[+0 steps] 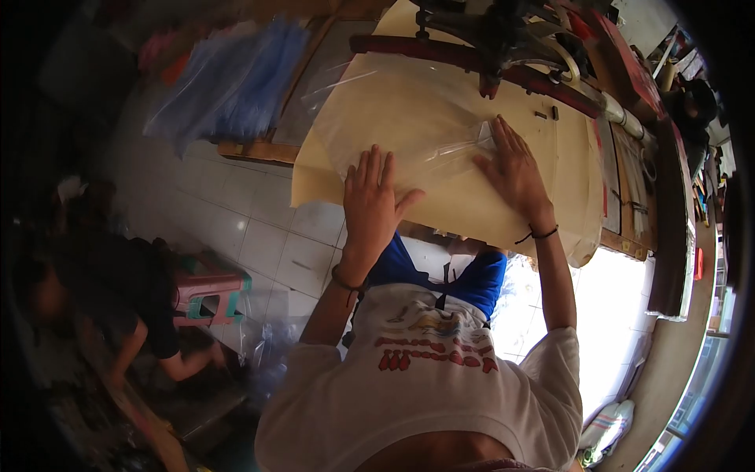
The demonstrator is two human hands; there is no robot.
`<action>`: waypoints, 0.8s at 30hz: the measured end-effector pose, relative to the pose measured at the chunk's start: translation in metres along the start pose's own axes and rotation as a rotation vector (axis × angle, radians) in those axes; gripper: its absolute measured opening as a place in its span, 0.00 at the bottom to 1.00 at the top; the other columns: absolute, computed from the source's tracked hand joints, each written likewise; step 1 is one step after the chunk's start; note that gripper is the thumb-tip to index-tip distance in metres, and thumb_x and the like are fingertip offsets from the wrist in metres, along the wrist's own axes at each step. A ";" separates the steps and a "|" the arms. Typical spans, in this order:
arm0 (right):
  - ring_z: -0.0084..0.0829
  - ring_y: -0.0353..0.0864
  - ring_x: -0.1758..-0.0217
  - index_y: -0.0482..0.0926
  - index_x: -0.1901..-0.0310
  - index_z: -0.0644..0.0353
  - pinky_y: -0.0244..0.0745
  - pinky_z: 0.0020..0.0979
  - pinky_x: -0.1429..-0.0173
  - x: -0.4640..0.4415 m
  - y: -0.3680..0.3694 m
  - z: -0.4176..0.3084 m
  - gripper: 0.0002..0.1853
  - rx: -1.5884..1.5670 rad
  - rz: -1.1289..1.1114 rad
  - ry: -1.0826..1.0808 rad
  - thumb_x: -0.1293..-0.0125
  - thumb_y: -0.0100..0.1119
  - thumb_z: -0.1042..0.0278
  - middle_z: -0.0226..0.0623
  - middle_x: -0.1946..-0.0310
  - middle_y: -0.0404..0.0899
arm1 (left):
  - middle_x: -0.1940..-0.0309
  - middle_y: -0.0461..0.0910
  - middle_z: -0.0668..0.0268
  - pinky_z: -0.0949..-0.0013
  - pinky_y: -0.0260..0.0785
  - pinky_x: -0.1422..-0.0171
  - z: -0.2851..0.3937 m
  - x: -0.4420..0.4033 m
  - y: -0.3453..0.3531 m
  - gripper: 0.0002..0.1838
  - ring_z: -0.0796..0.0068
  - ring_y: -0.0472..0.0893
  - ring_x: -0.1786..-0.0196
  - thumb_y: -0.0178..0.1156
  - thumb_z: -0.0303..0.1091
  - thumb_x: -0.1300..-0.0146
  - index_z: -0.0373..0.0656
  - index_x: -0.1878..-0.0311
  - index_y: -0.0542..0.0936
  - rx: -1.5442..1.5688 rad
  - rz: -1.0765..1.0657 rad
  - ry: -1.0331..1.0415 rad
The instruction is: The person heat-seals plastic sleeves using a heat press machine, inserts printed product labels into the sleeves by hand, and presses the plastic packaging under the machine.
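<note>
A clear plastic sheet or bag (pixel 401 102) lies on tan paper (pixel 464 208) that covers the work table. My left hand (pixel 373 193) rests flat near the sheet's lower left part, fingers apart. On the right, my right hand (pixel 513 169) lies over the sheet's right end, fingers stretched out and thumb spread. Neither hand grips anything. Just beyond my hands, a dark red bar (pixel 440 53) of a black metal machine (pixel 503 31) spans the table. Where the sheet passes near the bar, its far edge is hard to make out.
A stack of bluish clear plastic (pixel 228 79) hangs over the table's left end. Two small dark pieces (pixel 548 113) lie on the paper at right. A co-worker (pixel 102 291) crouches at lower left near a pink and green stool (pixel 208 289). Shelving lines the right side.
</note>
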State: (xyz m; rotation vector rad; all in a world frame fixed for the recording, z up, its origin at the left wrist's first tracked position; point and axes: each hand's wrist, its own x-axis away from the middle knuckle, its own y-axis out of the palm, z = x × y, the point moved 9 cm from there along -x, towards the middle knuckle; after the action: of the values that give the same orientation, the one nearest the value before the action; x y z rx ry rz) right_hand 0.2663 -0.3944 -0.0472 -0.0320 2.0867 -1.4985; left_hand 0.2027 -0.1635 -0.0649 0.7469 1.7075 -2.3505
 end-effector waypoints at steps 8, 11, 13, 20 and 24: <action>0.50 0.72 0.31 0.67 0.31 0.67 0.65 0.45 0.26 0.003 -0.007 0.007 0.33 -0.112 0.042 0.013 0.33 0.64 0.59 0.51 0.36 0.75 | 0.48 0.80 0.58 0.55 0.70 0.42 0.069 0.024 -0.016 0.20 0.54 0.81 0.53 0.67 0.41 0.34 0.41 0.43 0.82 0.555 -0.305 0.109; 0.51 0.72 0.32 0.66 0.30 0.65 0.66 0.45 0.27 0.002 -0.012 0.007 0.35 -0.146 0.061 0.027 0.34 0.65 0.60 0.52 0.36 0.75 | 0.56 0.84 0.61 0.56 0.71 0.44 0.082 -0.005 -0.022 0.19 0.55 0.81 0.52 0.67 0.39 0.35 0.43 0.44 0.82 0.502 -0.200 0.259; 0.52 0.73 0.32 0.63 0.28 0.65 0.67 0.46 0.28 0.004 -0.012 0.007 0.37 -0.184 0.097 0.092 0.35 0.66 0.60 0.54 0.36 0.75 | 0.59 0.84 0.61 0.55 0.71 0.46 0.082 -0.036 -0.016 0.20 0.55 0.81 0.55 0.67 0.38 0.35 0.44 0.42 0.80 0.473 -0.059 0.268; 0.57 0.73 0.33 0.54 0.25 0.66 0.70 0.47 0.31 0.030 -0.009 0.008 0.41 -0.367 0.181 0.192 0.33 0.66 0.63 0.62 0.36 0.73 | 0.65 0.74 0.63 0.69 0.72 0.67 0.086 -0.073 0.049 0.20 0.74 0.78 0.75 0.61 0.25 0.33 0.46 0.38 0.76 0.943 -0.198 0.122; 0.60 0.65 0.28 0.60 0.26 0.65 0.61 0.51 0.26 0.057 -0.012 -0.034 0.42 -0.471 0.157 0.179 0.34 0.67 0.51 0.64 0.29 0.62 | 0.62 0.75 0.67 0.78 0.73 0.62 0.058 -0.050 0.056 0.09 0.84 0.79 0.62 0.56 0.24 0.27 0.39 0.47 0.77 1.369 0.180 -0.205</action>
State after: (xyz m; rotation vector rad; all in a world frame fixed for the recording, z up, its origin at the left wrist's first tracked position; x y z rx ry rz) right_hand 0.1994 -0.3882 -0.0541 0.0887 2.4806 -0.9230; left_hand 0.2503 -0.2456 -0.0760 0.6470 -0.2639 -3.0299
